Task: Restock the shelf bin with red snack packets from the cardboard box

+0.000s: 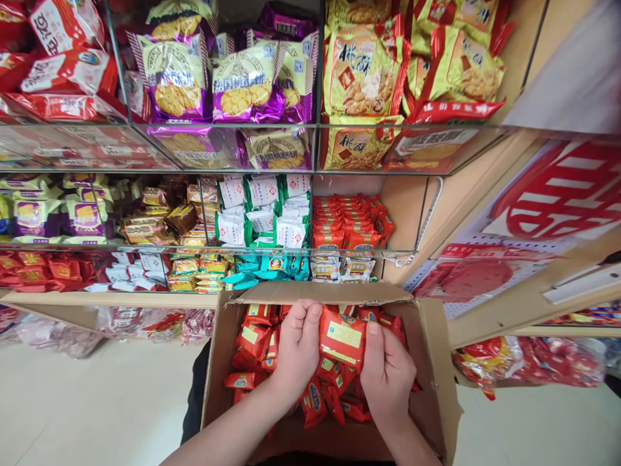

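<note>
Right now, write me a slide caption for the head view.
Left hand and right hand hold a red packet over an open cardboard box of similar packets.

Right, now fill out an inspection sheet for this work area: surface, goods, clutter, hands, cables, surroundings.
Surface: pale floor on both sides; what the box stands on is hidden.
Goods: one red packet held above an open cardboard box, which holds many similar red packets.
Clutter: bagged goods low down, under the shelving.
Hands: left hand grips the packet's left end, right hand its right end.
Cables: nothing seen for certain; a thin white strip beside the shelves is unclear.
Surroundings: shelves of wrapped snacks ahead; a large red-and-white item at right.
</note>
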Tool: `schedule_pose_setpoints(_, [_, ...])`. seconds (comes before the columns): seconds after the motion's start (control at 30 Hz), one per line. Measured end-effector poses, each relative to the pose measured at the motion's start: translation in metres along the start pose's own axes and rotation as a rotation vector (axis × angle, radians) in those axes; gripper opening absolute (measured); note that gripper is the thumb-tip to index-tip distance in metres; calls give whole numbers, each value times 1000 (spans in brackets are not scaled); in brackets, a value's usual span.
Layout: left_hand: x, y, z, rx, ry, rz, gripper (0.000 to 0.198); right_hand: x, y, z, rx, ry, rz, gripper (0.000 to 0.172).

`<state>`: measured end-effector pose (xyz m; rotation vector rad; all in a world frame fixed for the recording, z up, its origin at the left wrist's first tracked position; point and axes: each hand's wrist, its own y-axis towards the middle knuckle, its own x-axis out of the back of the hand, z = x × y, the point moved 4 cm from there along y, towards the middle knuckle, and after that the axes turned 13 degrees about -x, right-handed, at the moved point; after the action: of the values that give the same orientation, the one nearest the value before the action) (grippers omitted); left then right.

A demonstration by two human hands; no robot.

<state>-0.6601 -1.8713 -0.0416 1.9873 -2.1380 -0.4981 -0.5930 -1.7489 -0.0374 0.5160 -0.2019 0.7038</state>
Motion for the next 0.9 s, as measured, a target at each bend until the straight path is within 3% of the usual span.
schedule_pose_setpoints(0.17, [-2,10,-7,-20,12,5,18,7,10,5,145,-55,-76,25])
schedule_pose_setpoints(0.27, [6,5,-11,60,-19,-77,19,15,19,5,324,-123,-126,17])
schedule_pose_setpoints(0.33, [8,-4,-12,250,-131,-74,25,17,20,5,457,-172,-86,22])
schedule_pose_setpoints(0.4, [3,-14,-13,517,-343,18,29,15,17,6,569,-210,2,27])
schedule_pose_setpoints(0.47, [-3,-20,-18,677,-565,84,28,10,9,7,639,-225,80,27])
schedule_pose_setpoints(0.53, [-5,-19,-20,680,-669,67,25,5,-1,8,683,-216,114,28])
schedule_pose_setpoints(0.63, [-4,-15,-13,626,-643,17,26,1,-13,12,715,-180,127,31])
schedule_pose_setpoints(0.77, [-2,-14,-4,531,-620,-42,26,4,-17,13,635,-91,220,26])
schedule_pose_setpoints(0.83, [-1,-14,-3,489,-614,-56,25,10,-11,9,437,-12,168,27])
schedule_pose_setpoints(0.9, [-1,-14,-4,470,-590,-38,26,12,-3,-1,135,81,172,30])
